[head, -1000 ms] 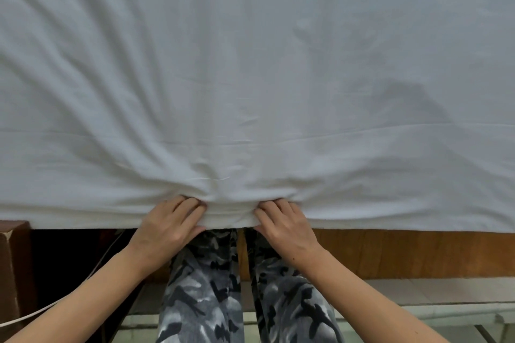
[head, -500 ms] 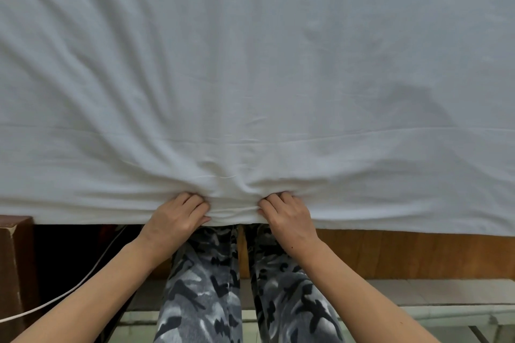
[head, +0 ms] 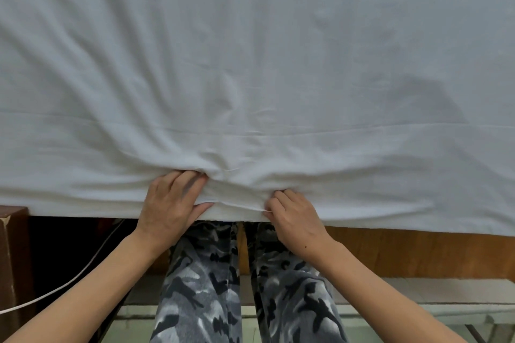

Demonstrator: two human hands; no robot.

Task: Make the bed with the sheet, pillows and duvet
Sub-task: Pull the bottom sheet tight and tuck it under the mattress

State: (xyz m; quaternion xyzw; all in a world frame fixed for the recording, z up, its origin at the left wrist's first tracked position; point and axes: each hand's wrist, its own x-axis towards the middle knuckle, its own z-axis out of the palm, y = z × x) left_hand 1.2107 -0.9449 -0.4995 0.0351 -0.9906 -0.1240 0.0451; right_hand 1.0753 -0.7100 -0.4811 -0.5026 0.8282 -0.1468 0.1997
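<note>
A: Item one, largest. The sheet (head: 250, 50), white, spread over the bed and filling the view from the left edge to the right edge. Location?

B: It lies flat on top of the bed, forward of the person, with its near hem hanging over the near edge of the bed. Its visible long run goes left to right along that edge. Creases fan outward from a gathered bunch at the middle of the near edge.

A: Item two. The bed frame (head: 418, 253), brown wood?

B: It shows below the hem, right of the legs. Under it, pale floor. A white cable (head: 69, 284) trails at the lower left.

A: Item three. The left hand (head: 170, 203)?

B: Laid on the overhang, fingers (head: 184, 179) pushed up into the bunched fold, thumb stretched along the hem. It reads as pressing and pinching the cloth, though the fingertips are buried.

A: Item four. The right hand (head: 295, 217)?

B: Curled closed on the hem just right of the bunch, knuckles up.

A: Governing relation?

B: The two hands sit side by side at the middle of the near edge, the left slightly farther in and nearer the bunch. Slack sits between and above them; my judgement is that the cloth wants drawing downward and under the near edge.
</note>
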